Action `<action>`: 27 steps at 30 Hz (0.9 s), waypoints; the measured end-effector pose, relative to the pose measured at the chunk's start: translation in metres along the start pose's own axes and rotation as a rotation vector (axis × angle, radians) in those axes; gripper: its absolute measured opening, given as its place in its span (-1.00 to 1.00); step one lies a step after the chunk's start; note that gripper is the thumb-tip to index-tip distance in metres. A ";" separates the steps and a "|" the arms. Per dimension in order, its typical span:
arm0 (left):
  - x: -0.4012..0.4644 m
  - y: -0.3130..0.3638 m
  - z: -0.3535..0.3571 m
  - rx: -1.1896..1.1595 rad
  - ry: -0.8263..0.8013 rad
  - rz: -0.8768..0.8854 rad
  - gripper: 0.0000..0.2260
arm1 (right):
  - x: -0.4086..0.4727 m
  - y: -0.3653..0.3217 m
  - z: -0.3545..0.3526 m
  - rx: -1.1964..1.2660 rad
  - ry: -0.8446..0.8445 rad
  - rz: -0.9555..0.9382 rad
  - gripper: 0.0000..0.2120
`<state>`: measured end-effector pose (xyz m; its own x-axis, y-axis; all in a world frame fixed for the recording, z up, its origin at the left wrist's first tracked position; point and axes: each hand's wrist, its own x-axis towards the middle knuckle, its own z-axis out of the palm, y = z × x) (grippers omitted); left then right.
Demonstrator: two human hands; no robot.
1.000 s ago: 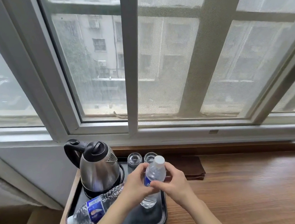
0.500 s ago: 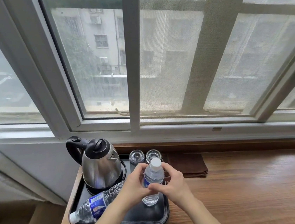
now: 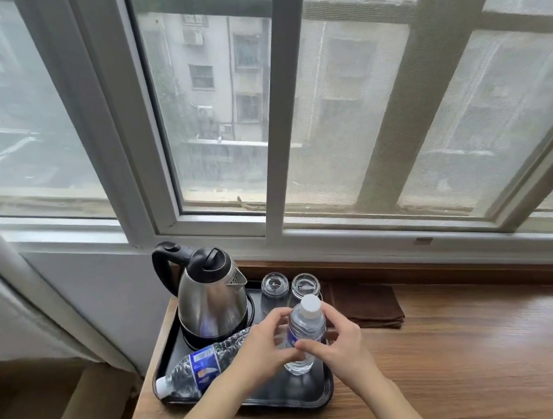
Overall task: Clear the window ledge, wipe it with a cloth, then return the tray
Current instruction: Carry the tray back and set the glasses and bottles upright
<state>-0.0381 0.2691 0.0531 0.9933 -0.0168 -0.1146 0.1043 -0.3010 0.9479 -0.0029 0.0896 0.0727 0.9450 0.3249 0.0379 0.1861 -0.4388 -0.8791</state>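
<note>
A: Lower centre of frame: left hand [image 3: 266, 346] and right hand [image 3: 338, 341] both curl round an upright water bottle [image 3: 306, 335] standing on the black tray [image 3: 291, 400]

B: Clearing step, likely; next, lift the loaded tray off the wooden ledge [image 3: 475, 359]

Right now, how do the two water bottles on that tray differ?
The upright bottle stands near the tray's right front, held by the left hand and right hand; the lying bottle rests on its side, cap pointing left, with neither hand gripping it. Both are clear, white-capped, blue-labelled.
</note>
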 end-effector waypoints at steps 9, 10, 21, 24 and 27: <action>-0.010 -0.019 -0.022 0.095 0.070 -0.020 -0.43 | -0.001 -0.005 -0.018 -0.052 0.083 0.003 -0.43; -0.010 -0.018 -0.022 0.106 0.071 -0.017 -0.43 | -0.002 -0.005 -0.020 -0.049 0.082 0.013 -0.44; -0.036 -0.030 -0.059 0.336 0.208 -0.044 -0.52 | -0.020 -0.004 -0.005 -0.127 0.230 -0.005 -0.06; -0.053 -0.040 -0.078 0.375 0.278 -0.082 -0.56 | -0.040 -0.024 0.019 -0.294 0.508 -0.389 -0.29; -0.065 -0.048 -0.095 0.468 0.311 -0.135 -0.50 | -0.044 -0.037 0.061 -0.281 0.374 -0.682 -0.52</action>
<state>-0.1025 0.3748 0.0433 0.9481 0.3109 -0.0660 0.2684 -0.6721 0.6901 -0.0678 0.1428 0.0744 0.6182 0.3174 0.7191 0.7645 -0.4555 -0.4562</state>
